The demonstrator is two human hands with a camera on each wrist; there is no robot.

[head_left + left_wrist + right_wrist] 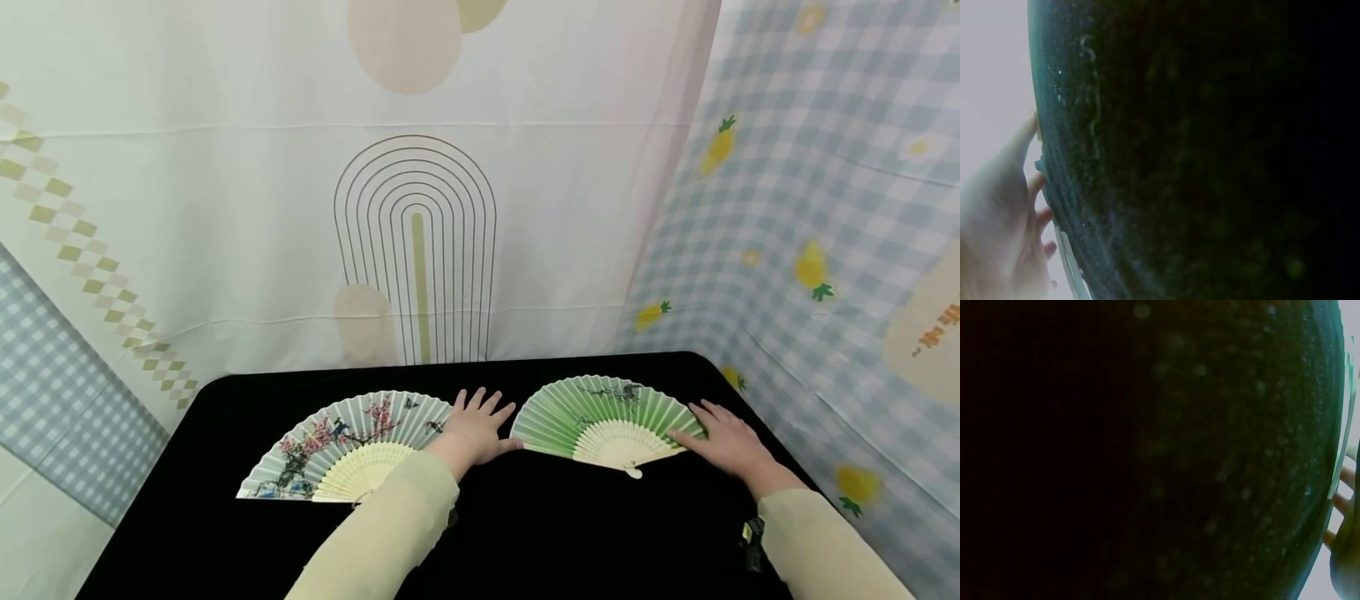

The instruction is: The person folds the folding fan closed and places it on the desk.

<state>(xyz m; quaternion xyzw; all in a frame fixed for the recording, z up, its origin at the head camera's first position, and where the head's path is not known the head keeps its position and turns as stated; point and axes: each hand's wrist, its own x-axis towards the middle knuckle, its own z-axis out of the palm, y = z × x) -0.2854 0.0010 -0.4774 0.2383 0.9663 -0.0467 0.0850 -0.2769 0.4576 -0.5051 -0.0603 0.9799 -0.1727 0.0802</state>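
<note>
Head view alone shows both fans: the green fan [618, 437] spread on the black table [585, 533], the flowered fan [360, 454] to its left, partly behind a sleeve [382, 529]. The left hand [476, 433], fingers splayed, grasping nothing, has its thumb at the green fan's left end; the right hand [723, 442] rests unclenched at the other. The left wrist view adds a pale squiggle [1097, 100] on the table; the right's, mostly dark, offers fingertips [1342, 503] beside a thin pale strip.
</note>
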